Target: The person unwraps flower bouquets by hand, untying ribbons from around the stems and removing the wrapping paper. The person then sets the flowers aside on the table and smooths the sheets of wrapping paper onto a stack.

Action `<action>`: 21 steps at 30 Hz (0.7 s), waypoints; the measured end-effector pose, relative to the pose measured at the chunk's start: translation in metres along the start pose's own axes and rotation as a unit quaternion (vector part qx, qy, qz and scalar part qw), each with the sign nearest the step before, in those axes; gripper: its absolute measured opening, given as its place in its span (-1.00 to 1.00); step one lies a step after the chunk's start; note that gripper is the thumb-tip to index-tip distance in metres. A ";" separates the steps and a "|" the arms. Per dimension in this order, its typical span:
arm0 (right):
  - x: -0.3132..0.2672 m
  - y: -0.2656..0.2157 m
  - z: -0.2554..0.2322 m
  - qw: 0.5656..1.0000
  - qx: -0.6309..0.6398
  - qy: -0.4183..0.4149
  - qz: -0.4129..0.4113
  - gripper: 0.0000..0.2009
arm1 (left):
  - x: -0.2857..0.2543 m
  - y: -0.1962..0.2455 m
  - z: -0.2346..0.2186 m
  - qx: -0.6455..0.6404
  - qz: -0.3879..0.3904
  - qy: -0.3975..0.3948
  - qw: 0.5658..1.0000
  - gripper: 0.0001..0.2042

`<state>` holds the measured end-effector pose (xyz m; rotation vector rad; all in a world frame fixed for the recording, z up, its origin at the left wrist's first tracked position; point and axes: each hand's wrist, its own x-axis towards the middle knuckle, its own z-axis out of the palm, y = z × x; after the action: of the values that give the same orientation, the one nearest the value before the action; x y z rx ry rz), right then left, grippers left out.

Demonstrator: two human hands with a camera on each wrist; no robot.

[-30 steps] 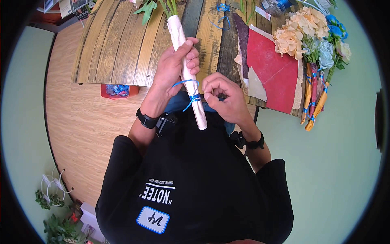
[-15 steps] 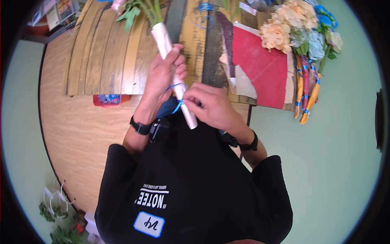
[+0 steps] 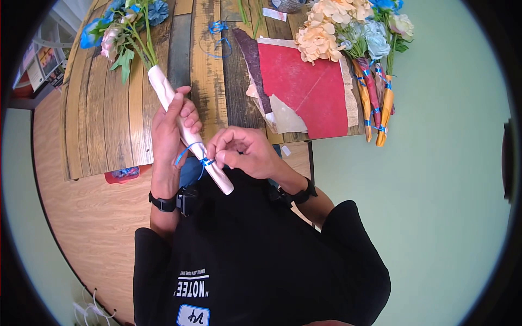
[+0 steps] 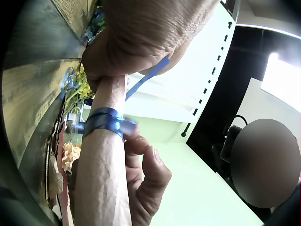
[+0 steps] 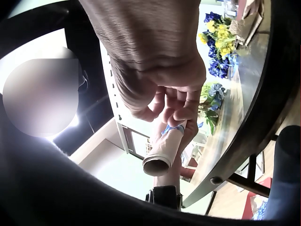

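My left hand [image 3: 175, 133] grips a bouquet stem wrapped in pale paper [image 3: 164, 89], its fingers curled round the upper part. A blue ribbon [image 3: 206, 162] circles the wrap lower down, with a loose tail beside the left palm. At that band, my right hand [image 3: 244, 152] pinches the ribbon between thumb and fingertips. The left wrist view shows the ribbon band [image 4: 103, 121] around the paper, its side by the right fingertips [image 4: 153, 157] blurred. Pink and blue flowers [image 3: 111, 41] top the stem, pointing away from me. In the right wrist view the wrap's lower end [image 5: 157, 165] is a hollow paper roll.
Red paper [image 3: 304, 81] and torn scraps lie on the wooden table [image 3: 117, 114]. Wrapped bouquets with peach and blue flowers [image 3: 321, 38] rest at the right edge. A curl of blue ribbon [image 3: 217, 27] is at the back. Below the table stands a red bin [image 3: 122, 175].
The head view has turned, so the table and hands appear farther left. The right fingers came in to the ribbon band and have drawn slightly out from it. The left hand keeps its grip.
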<state>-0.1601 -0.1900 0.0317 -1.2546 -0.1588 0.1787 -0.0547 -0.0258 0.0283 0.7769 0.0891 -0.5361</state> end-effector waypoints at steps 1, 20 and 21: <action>-0.001 -0.001 -0.002 1.000 -0.002 0.003 -0.001 -0.95 | 0.000 0.000 -0.001 -0.002 0.003 -0.002 1.000 -0.68; -0.019 -0.176 -0.296 0.499 -0.757 0.335 0.256 -0.53 | 0.002 -0.004 0.000 -0.005 0.000 0.002 1.000 -0.69; -0.021 -0.174 -0.314 0.500 -0.757 0.335 0.255 -0.53 | 0.002 -0.004 0.001 0.005 -0.001 0.009 1.000 -0.69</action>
<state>-0.1043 -0.5380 0.1020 -3.0508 1.0245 -0.0203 -0.0552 -0.0298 0.0256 0.7920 0.1035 -0.5316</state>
